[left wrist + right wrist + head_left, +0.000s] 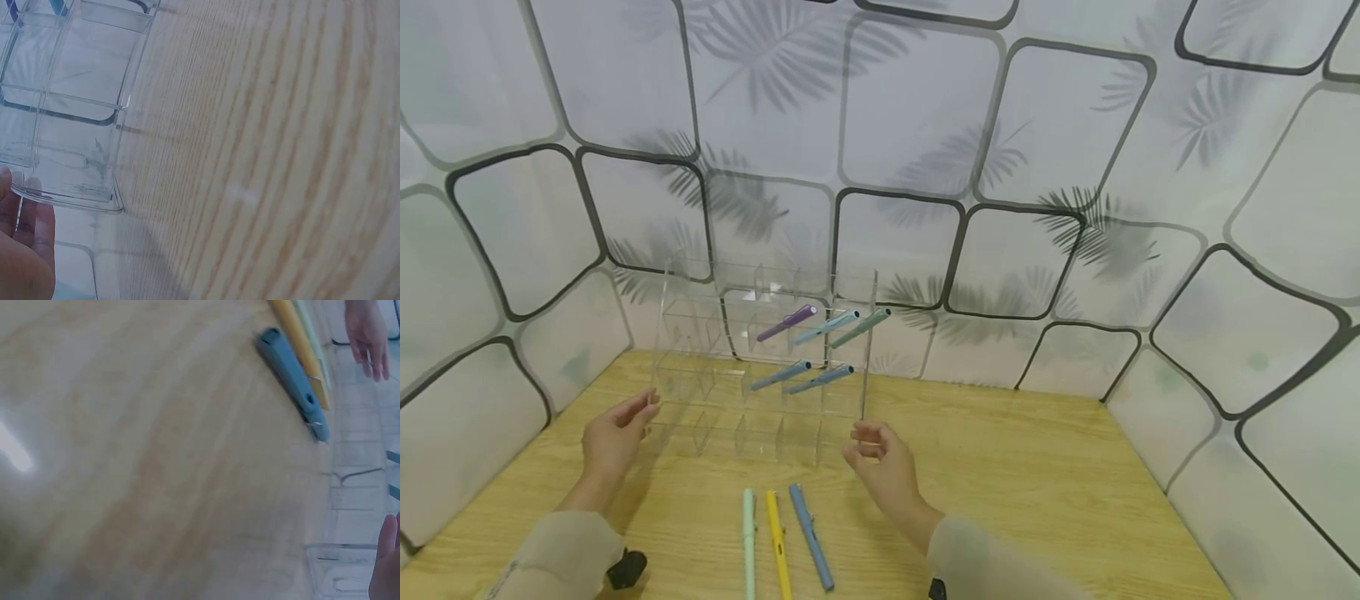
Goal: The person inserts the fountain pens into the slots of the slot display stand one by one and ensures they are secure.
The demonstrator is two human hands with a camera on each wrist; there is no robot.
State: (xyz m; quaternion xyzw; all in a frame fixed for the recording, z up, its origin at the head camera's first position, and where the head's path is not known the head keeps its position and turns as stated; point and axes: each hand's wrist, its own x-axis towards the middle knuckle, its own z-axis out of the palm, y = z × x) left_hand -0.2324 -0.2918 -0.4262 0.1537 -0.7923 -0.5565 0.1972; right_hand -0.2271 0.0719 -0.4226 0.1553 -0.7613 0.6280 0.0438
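Observation:
A clear acrylic pen rack (pixel 722 408) with tiered compartments stands on the table. My left hand (pixel 615 437) grips its left side panel, thumb and fingers on either side of the edge, as the left wrist view shows. At the lower right edge, my right hand (pixel 886 467) pinches the other side panel with curled fingers. The upper tier bears a purple pen (pixel 787 323), a light blue pen (pixel 827 327) and a green pen (pixel 861 328). Below them lie two blue pens, one left (pixel 781 376) and one right (pixel 821 380).
In front of the rack, a mint green pen (pixel 748 533), a yellow pen (pixel 778 542) and a blue pen (pixel 811 536) lie on the wooden table (pixel 1022 483). A patterned curtain (pixel 917 108) hangs behind and along both sides.

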